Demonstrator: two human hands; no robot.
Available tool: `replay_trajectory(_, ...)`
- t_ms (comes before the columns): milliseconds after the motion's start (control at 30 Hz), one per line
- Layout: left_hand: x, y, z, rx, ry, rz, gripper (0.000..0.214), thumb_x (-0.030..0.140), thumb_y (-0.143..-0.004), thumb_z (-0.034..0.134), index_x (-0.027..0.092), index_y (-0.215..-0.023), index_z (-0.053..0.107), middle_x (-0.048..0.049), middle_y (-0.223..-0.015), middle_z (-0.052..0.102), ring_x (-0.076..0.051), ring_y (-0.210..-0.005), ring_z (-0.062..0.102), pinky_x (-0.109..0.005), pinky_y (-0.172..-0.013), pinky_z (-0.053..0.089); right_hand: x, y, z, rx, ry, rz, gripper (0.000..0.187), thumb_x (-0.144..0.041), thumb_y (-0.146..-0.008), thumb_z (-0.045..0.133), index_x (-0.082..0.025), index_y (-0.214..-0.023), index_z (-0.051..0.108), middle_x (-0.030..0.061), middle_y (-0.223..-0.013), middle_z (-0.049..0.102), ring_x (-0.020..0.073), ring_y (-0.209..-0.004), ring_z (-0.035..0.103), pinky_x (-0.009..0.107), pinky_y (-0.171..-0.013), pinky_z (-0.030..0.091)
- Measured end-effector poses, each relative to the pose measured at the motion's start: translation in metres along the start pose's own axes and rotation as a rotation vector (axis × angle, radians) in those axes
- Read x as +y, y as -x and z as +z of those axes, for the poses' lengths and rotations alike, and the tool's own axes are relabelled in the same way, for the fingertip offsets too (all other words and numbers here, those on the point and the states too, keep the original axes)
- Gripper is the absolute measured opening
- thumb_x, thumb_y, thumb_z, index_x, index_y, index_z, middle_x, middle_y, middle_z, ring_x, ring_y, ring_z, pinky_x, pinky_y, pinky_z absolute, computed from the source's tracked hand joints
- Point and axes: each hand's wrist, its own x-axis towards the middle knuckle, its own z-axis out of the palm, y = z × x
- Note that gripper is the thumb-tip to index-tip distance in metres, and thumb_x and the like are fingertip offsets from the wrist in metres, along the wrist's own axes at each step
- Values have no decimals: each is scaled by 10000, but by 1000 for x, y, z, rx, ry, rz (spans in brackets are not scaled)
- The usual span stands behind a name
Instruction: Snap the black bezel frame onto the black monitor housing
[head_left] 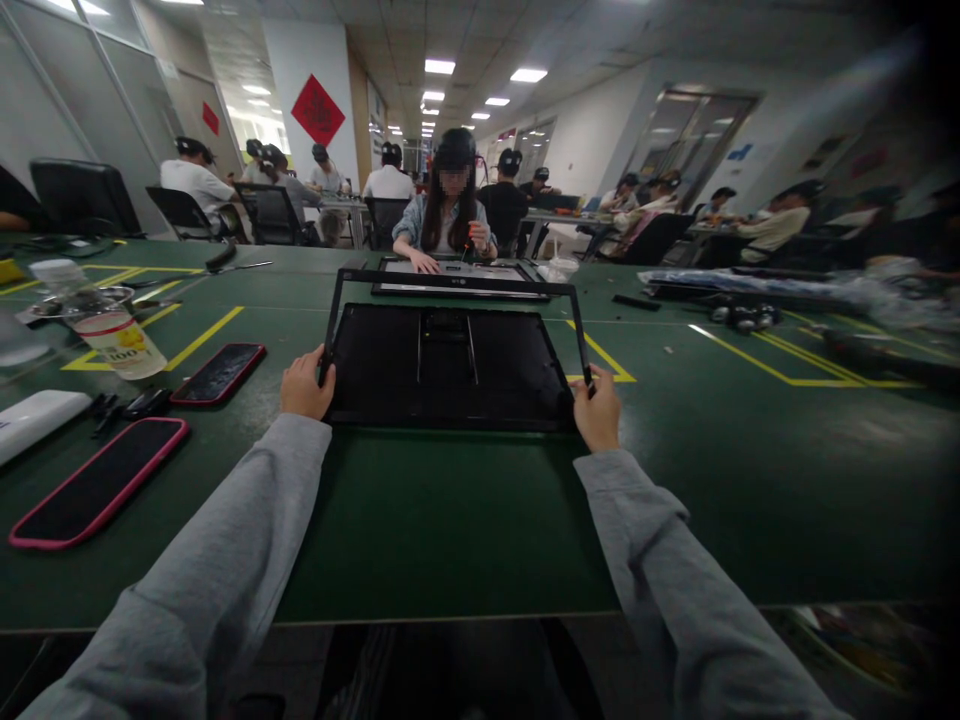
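Observation:
A thin black monitor bezel [517, 288] with a small pale logo on its top bar is tilted up in front of me. My left hand [306, 384] is closed around its left side, and my right hand [598, 408] pinches its right side with the thumb up. Through the bezel's opening shows a black monitor back cover [517, 365], lying on the green table with a raised bracket shape near its middle. Whether the bezel's lower edge touches the cover, I cannot tell.
Left are two red-edged phones [101, 482] [219, 374], a white device [41, 422] and a drink cup [120, 340]. Opposite, a person [448, 215] works at a flat panel [480, 270]. Plastic-wrapped items [750, 285] lie at the right; yellow tape marks the table [465, 540].

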Motion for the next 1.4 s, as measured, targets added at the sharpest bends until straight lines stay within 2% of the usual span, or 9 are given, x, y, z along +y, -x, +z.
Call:
replay_trajectory(267,-2,0,2,2,-5,14,506,375,-874,429,133,-1305,534,-150,-1131,654,-279,-1070,581,-426,-928,416,-4,0,-1,-12,18,15,413,-284,-844,471,-189,-1241,528,121,-972,714,286,-931,652,492,-856,472)
replay_trajectory(700,-3,-1,3,-70,-12,-16,508,393,-876,419,132,-1299,529,-147,-1176,644,-275,-1094,575,-432,-953,421,-3,-1,0,-31,36,39,407,-294,-848,484,-189,-1239,525,120,-991,711,279,-957,647,466,-879,464)
replay_trajectory(1067,-2,0,3,-76,-15,-19,500,385,-877,428,129,-1293,536,-143,-1180,647,-275,-1097,576,-428,-961,429,-4,-1,-2,-70,53,76,433,-267,-857,487,-182,-1280,527,124,-1014,719,285,-980,650,445,-873,469)
replay_trajectory(1400,-3,0,5,-117,-28,-34,494,383,-877,433,131,-1286,548,-140,-1176,650,-272,-1076,584,-421,-947,445,-4,-1,-3,-90,67,90,403,-269,-850,497,-177,-1237,560,139,-1059,706,287,-1002,647,451,-899,467)
